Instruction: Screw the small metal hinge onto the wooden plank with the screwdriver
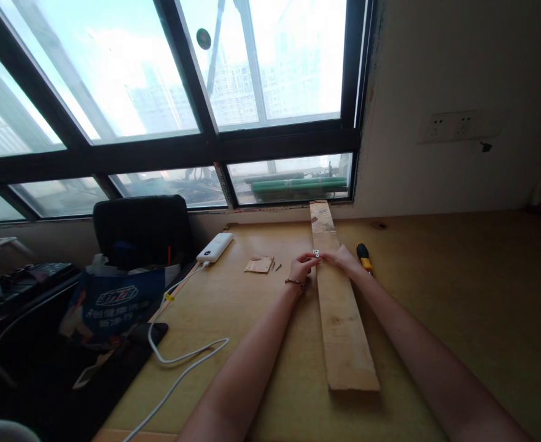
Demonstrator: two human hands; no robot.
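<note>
A long wooden board (344, 325) lies flat on the table, running away from me. Over its middle, both hands meet at a small white piece with holes (317, 253), which looks like a bracket. My left hand (301, 266), with a bracelet at the wrist, pinches the piece from the left side. From the right, my right hand (342, 260) rests on the board with its fingertips closed on the same piece. Just right of that hand lies a black and yellow screwdriver (364, 255). Left of the board are a small brown cardboard piece (258, 264) and loose screws (277, 267).
A white power bank (215, 247) sits near the table's left edge, its white cable (185, 356) trailing toward me. A black chair (144, 230) with a blue bag (118, 307) stands to the left. The window and wall bound the table (459, 294) at the back.
</note>
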